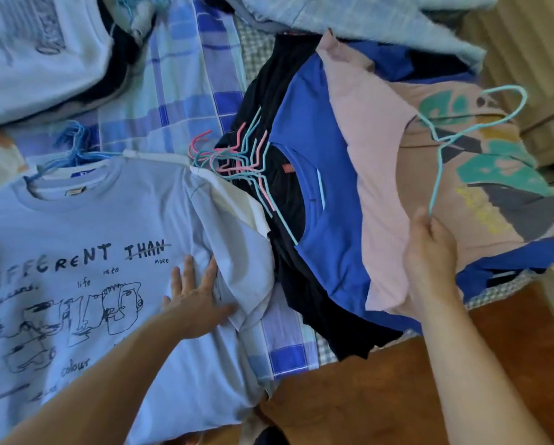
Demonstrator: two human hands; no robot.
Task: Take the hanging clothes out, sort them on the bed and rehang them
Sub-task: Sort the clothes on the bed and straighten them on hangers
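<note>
A white T-shirt (pixel 86 239) with black lettering and line drawings lies flat on the bed at the left, blue hangers (pixel 70 149) at its collar. My left hand (pixel 195 303) rests flat on it with fingers spread. To the right lies a stack of a black shirt (pixel 288 194), a blue shirt (pixel 327 220) and a pink printed shirt (pixel 385 200). My right hand (pixel 430 248) holds the pink shirt's edge and pinches the end of a teal wire hanger (pixel 446 136) above it. Pink and teal hangers (pixel 234 162) stick out of the dark stack.
A blue-and-white plaid bedsheet (pixel 185 85) covers the bed. Another white printed shirt (pixel 41 49) lies at the top left, pale blue fabric (pixel 349 14) at the top. Brown wooden floor (pixel 381 387) shows beside the bed's edge at the lower right.
</note>
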